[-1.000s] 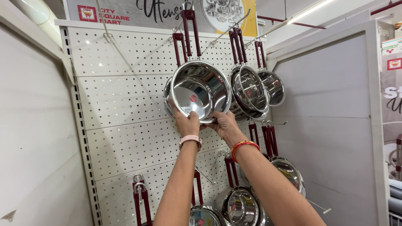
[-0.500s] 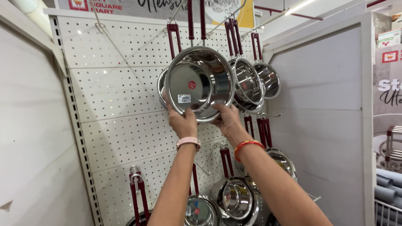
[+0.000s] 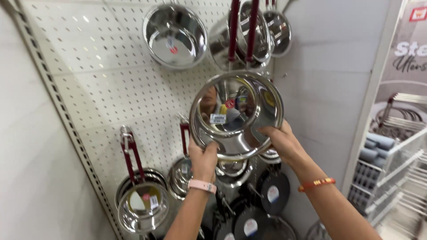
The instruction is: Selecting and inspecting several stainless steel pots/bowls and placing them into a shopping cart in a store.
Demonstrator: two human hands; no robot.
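steel pan [image 3: 235, 113] now lower, both hands' fingers clamped on it, hanging pans [image 3: 175, 35] behind

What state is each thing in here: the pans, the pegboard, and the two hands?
Steel pan with two red handles: off the board, held up in both hands, inside facing the camera.
Left hand: fingers gripping the pan's lower rim.
Right hand: fingers gripping the pan's right rim.
Steel bowl: hanging on the pegboard.
Pegboard: upright, mostly bare in its middle.
Red-handled pan: hanging low on the left.
Dark pans: hanging at the bottom.
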